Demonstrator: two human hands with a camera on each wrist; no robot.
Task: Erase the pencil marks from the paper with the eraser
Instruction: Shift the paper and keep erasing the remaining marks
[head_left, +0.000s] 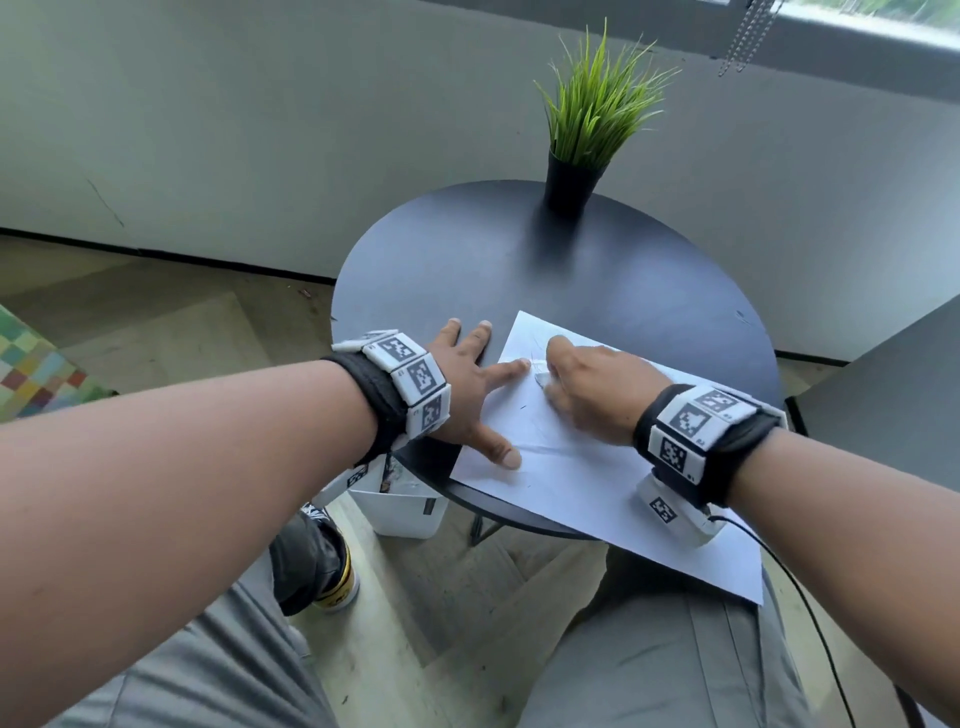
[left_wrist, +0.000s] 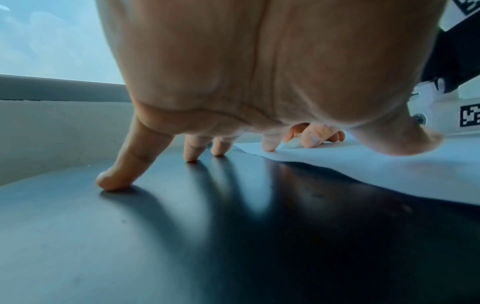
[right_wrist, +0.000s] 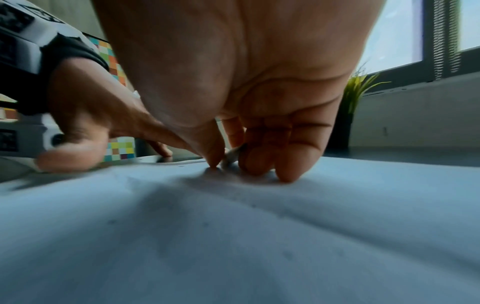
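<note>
White eraser (head_left: 540, 381) pinched by right hand (head_left: 592, 387); left hand (head_left: 467, 384) flat on paper (head_left: 571, 467).

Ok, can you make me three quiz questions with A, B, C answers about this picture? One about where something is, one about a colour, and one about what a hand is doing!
1. Where does the plant stand?
A. at the table's far edge
B. on the paper
C. on the floor

2. What colour is the tabletop?
A. white
B. red
C. black

3. What is the right hand doing?
A. resting flat and empty
B. pinching the eraser against the paper
C. lifting the plant

Answers:
1 A: the plant stands on the table at its far edge, apart from the paper.
2 C: the round top looks black beside the white sheet.
3 B: the right hand pinches the eraser down on the sheet, while the left hand presses with spread fingers.
</note>
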